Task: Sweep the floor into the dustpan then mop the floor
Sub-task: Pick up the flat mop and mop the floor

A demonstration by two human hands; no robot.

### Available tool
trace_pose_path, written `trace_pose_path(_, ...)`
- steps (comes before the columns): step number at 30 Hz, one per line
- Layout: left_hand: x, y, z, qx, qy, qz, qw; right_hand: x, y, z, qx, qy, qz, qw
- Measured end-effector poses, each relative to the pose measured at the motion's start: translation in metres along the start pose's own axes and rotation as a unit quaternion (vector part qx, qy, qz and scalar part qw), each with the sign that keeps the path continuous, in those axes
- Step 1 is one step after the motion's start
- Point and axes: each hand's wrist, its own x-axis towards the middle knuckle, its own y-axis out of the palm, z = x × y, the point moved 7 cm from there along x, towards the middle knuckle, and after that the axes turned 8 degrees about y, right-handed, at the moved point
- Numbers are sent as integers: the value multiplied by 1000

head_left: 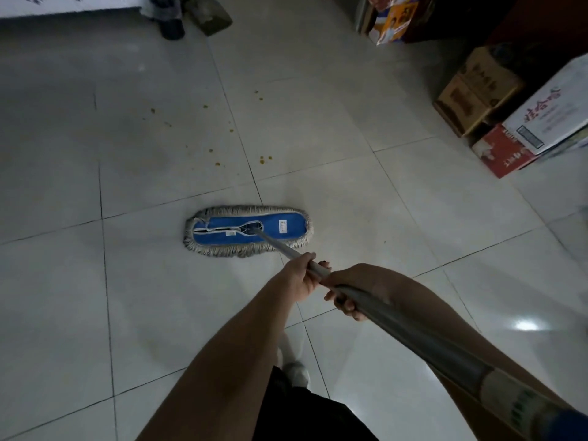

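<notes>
A flat mop head [280, 229], blue on top with a grey string fringe, lies flat on the white tiled floor [350, 192] near the middle of the view. Its grey metal handle [413, 329] runs down to the lower right. My left hand [302, 276] grips the handle lower down, closer to the mop head. Just behind it my right hand [353, 292] grips the same handle. Small orange-brown spots [265, 159] are scattered on the tiles beyond the mop head.
Cardboard boxes [477, 90] are stacked along the right side, with a white box [553, 106] and a red box [502, 152] nearest. At the top left stand a dark container [171, 25], a greenish dustpan-like object [211, 15] and a patterned white cloth edge [63, 4].
</notes>
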Motion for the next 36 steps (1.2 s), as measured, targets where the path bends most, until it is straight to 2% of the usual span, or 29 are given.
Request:
trace_pose_path(7,0,-13,17,28,-39,18,999,14,2,-23,12,-1,-3,1000)
trace_pose_path(15,-8,-11,63,56,-36,-34,997,33,-16,-80,42,5,12,999)
trace_pose_path(19,-11,-1,96,30,-6,-70,997,37,-27,-119,140,38,72,987)
trace_pose_path(22,-13,9,116,6,16,-83,996,35,-39,-141,186,29,105,976)
trace_pose_path(26,-19,22,133,-1,25,-88,996,22,-48,-163,256,65,175,949)
trace_pose_path(29,-19,33,143,-26,30,-95,995,18,-54,-167,222,74,176,956)
trace_pose_path(33,-11,35,142,-81,53,-152,984,25,-55,-157,162,69,148,973)
trace_pose_path(36,-2,29,130,-88,59,-151,983,32,-55,-143,134,71,136,979)
